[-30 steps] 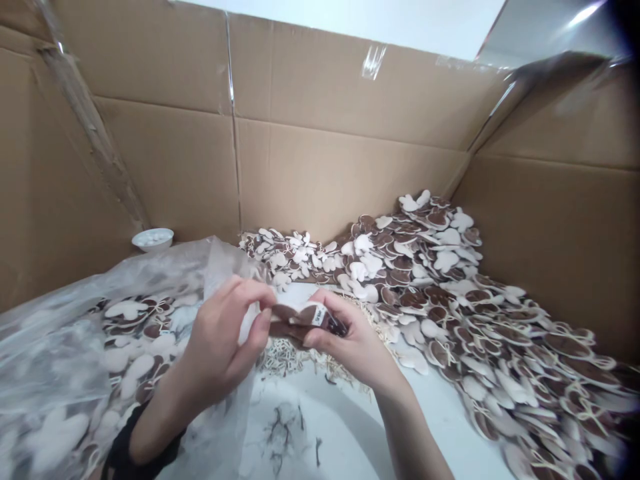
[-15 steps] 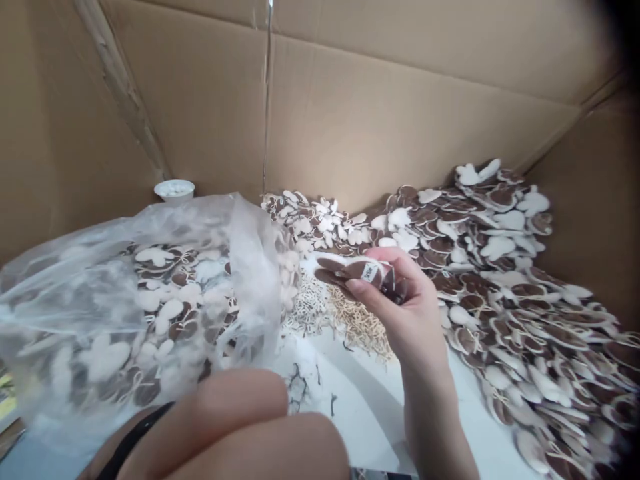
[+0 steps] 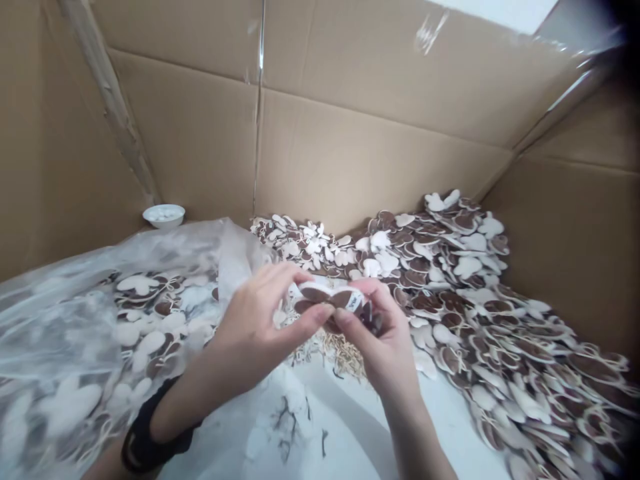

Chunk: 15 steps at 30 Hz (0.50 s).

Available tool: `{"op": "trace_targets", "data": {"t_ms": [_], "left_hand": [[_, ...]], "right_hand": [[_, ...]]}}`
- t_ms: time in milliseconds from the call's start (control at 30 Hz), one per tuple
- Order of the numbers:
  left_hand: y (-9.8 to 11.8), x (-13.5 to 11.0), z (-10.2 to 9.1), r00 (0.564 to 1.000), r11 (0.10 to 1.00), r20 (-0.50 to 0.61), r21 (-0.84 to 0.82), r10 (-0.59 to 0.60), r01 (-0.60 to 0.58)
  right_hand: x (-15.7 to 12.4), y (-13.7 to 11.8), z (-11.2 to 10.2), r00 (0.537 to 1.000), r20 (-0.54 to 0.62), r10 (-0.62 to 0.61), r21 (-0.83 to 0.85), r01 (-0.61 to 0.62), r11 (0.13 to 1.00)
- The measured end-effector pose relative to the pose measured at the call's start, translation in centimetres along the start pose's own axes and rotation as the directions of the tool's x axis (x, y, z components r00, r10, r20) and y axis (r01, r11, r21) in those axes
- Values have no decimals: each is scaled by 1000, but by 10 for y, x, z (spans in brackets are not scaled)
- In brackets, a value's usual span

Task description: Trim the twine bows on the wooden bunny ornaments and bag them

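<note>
My left hand (image 3: 253,323) and my right hand (image 3: 387,340) meet in the middle, above the white surface. Between them are a few stacked, lobed felt cut-outs (image 3: 315,292), brown with white edges. A small white printed label (image 3: 354,302) shows on the right part of the top cut-out. My right hand grips the stack from the right, thumb in front and fingers behind. From the left, my left hand pinches it, its thumb tip close to the right thumb. Darker small bits sit in my right palm, partly hidden.
A large pile of similar brown-and-white cut-outs (image 3: 480,320) covers the right side. A clear plastic bag (image 3: 65,280) full of them lies at left. Small beige sticks (image 3: 343,353) and dark strings (image 3: 287,420) are on the surface. A white bowl (image 3: 164,215) stands by the cardboard wall (image 3: 310,147).
My left hand has risen from the lower left and taken hold of the cut-outs' left side. My right hand keeps its grip. The view has tilted up slightly.
</note>
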<state>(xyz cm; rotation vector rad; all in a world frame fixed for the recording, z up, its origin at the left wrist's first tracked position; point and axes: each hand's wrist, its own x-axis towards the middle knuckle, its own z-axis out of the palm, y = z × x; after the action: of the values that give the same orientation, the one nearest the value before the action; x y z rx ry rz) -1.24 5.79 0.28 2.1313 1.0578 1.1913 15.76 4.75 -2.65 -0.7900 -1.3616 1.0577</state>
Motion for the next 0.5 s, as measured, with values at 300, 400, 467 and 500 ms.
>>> {"op": "trace_targets", "data": {"t_ms": [300, 400, 467, 500], "left_hand": [[-12, 0, 19, 990, 914, 75, -383, -117, 137], [-9, -1, 20, 970, 765, 108, -599, -218, 239], [-6, 0, 23, 930, 585, 183, -734, -319, 345], [-5, 0, 24, 906, 500, 227, -773, -357, 390]], "right_hand": [[0, 3, 6, 994, 92, -61, 54, 56, 997], [-2, 2, 10, 989, 93, -114, 12, 113, 994], [-4, 1, 14, 984, 134, -121, 52, 115, 992], [-5, 0, 16, 982, 155, -108, 81, 96, 992]]}}
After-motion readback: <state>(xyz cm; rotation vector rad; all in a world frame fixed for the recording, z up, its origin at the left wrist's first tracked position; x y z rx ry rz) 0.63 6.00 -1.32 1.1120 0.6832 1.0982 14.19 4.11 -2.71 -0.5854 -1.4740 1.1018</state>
